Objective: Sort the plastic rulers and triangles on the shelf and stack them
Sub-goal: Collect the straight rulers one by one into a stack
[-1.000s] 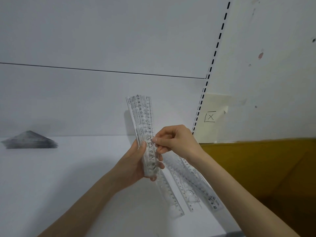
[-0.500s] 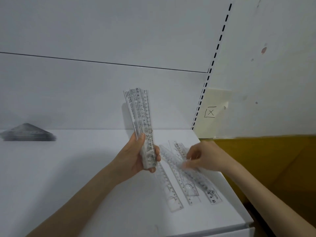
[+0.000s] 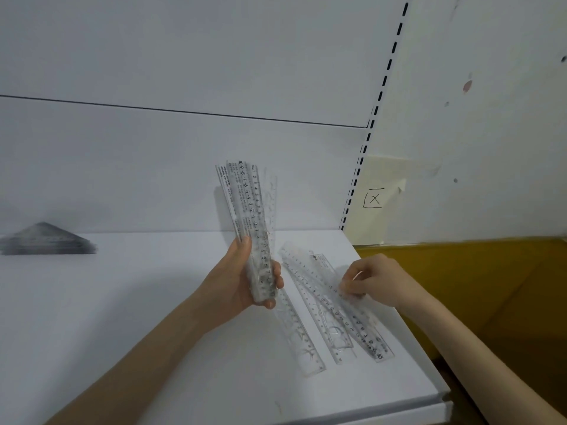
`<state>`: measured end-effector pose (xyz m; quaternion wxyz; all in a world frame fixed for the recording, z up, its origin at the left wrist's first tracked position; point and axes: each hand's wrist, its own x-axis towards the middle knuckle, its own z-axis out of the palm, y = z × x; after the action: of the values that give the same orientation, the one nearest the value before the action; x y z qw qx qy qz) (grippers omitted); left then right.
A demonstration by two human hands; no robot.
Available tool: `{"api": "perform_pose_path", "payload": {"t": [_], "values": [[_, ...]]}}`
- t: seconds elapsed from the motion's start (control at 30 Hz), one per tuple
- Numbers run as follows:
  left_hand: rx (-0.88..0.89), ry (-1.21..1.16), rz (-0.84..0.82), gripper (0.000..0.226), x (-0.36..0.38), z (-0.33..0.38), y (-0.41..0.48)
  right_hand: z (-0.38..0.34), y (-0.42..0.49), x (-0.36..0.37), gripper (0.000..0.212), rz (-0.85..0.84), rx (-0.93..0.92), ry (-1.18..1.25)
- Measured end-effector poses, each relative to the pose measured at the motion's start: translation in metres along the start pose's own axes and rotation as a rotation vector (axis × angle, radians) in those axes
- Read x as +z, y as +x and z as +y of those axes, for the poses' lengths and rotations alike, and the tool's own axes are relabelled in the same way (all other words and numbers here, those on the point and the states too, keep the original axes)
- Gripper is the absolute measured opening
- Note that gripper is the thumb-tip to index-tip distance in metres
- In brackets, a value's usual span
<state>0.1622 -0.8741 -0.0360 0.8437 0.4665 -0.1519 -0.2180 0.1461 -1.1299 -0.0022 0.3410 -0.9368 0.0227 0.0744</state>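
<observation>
My left hand (image 3: pixel 242 280) grips a bundle of clear plastic rulers (image 3: pixel 245 204), held nearly upright above the white shelf (image 3: pixel 122 317). Three more clear rulers lie flat on the shelf to the right: one (image 3: pixel 299 335) just below my left hand, a second (image 3: pixel 322 320) beside it, and a third (image 3: pixel 365 326) nearest the shelf's right edge. My right hand (image 3: pixel 374 280) rests on that rightmost ruler with its fingertips pinched on the ruler's edge. A stack of clear triangles (image 3: pixel 46 240) sits far left against the back panel, blurred.
The shelf's right edge (image 3: pixel 408 332) runs just past the loose rulers, with a mustard-yellow surface (image 3: pixel 491 286) beyond and below it. A slotted upright (image 3: pixel 368 133) and a note marked with an X (image 3: pixel 374 199) stand at the back right.
My right hand left the bundle in my left hand and dropped to the loose rulers on the shelf, where it now pinches the rightmost one. The bundle stayed upright.
</observation>
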Motion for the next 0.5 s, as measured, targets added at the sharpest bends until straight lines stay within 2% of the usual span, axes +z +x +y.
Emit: {"api": "perform_pose_path", "payload": {"t": [0.1,0.17,0.3,0.5], "values": [[0.022,-0.009,0.003,0.030,0.000,0.001,0.001,-0.005,-0.006,-0.002,0.017,-0.071,0.008,0.361],[0.052,-0.015,0.010,0.022,-0.001,0.000,0.000,-0.010,-0.012,-0.001,0.017,-0.129,-0.007,0.506],[0.078,-0.012,-0.002,0.027,-0.004,0.000,-0.001,-0.016,-0.012,0.008,0.011,-0.112,-0.058,0.460],[0.068,-0.005,0.030,0.024,-0.004,0.001,-0.001,-0.023,-0.007,0.013,0.010,-0.107,-0.030,0.424]]}}
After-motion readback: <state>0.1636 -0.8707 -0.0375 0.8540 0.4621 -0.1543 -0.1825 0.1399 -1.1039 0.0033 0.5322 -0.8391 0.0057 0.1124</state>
